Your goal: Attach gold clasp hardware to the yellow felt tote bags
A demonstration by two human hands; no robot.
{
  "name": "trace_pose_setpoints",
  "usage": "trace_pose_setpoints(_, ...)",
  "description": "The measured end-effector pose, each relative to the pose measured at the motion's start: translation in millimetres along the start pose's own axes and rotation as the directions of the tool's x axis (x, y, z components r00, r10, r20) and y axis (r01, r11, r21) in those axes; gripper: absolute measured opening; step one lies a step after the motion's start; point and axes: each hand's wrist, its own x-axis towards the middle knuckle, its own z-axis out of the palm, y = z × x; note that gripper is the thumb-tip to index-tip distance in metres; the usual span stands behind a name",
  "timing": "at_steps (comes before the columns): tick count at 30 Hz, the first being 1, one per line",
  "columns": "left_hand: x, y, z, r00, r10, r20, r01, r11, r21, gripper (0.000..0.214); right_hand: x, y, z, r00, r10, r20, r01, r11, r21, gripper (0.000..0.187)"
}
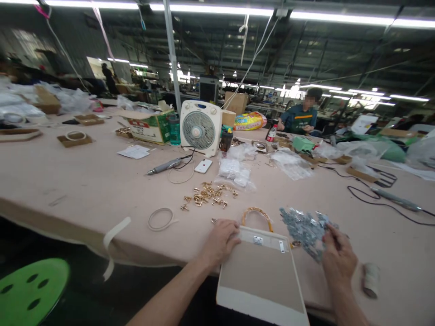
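The left hand (222,240) lies at the far left corner of a flat beige panel (261,276), with its fingers on the edge; I cannot tell whether it is clamped there or only pressing, because its underside is hidden. The panel is at the near side of the desk (112,190), and its near end reaches out past the desk edge. On its pale far strip are two small metal plates (282,246), one near the middle and one near the right corner. A curved orange-brown handle (257,210) shows just beyond the far edge.

The right hand (340,256) is at a heap of small grey pieces (304,228), to the right of the panel. Its fingers are bent and near one another, but I cannot tell whether they are closed on a piece. A small cylindrical roll (371,280) stands or lies to the right of this hand.

Farther, to the left of the handle, many gold-coloured metal parts (204,195) are scattered. Left of them is a ring of pale tape (161,219). Beyond the parts there are a grey electric tool (165,166), a white phone (203,166) and a white fan (200,127).
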Motion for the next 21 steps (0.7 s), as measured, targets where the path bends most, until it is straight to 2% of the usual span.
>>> trace_pose_setpoints(4,0,0,0.6,0.999,-0.037,-0.022,0.038,0.999,0.01,0.013,-28,-64,29,0.975,0.047,0.219,-0.111,0.95,0.293,0.046)
trace_pose_setpoints(6,0,1,0.7,0.999,-0.045,-0.029,0.045,0.999,0.01,0.012,-44,-95,44,0.923,0.025,0.384,-0.183,0.907,0.379,0.042)
trace_pose_setpoints(9,1,2,1.2,0.998,-0.048,-0.033,0.048,0.999,0.024,0.011,-69,-128,66,0.806,-0.047,0.59,-0.242,0.883,0.402,0.04)
trace_pose_setpoints(11,2,2,2.1,0.998,-0.049,-0.039,0.05,0.998,0.034,0.011,-83,-136,79,0.751,-0.108,0.651,-0.219,0.89,0.399,0.038)
trace_pose_setpoints(14,3,0,3.6,0.997,-0.054,-0.047,0.056,0.998,0.043,0.011,-99,-136,93,0.715,-0.175,0.677,-0.142,0.912,0.386,0.035)
trace_pose_setpoints(18,3,-1,3.0,0.996,-0.075,-0.048,0.077,0.996,0.046,0.01,-108,-128,98,0.725,-0.179,0.665,-0.075,0.939,0.336,0.029)
trace_pose_setpoints(21,2,-3,1.4,0.996,-0.091,-0.013,0.092,0.995,0.042,0.029,-107,-124,97,0.737,-0.18,0.652,-0.055,0.945,0.324,0.028)
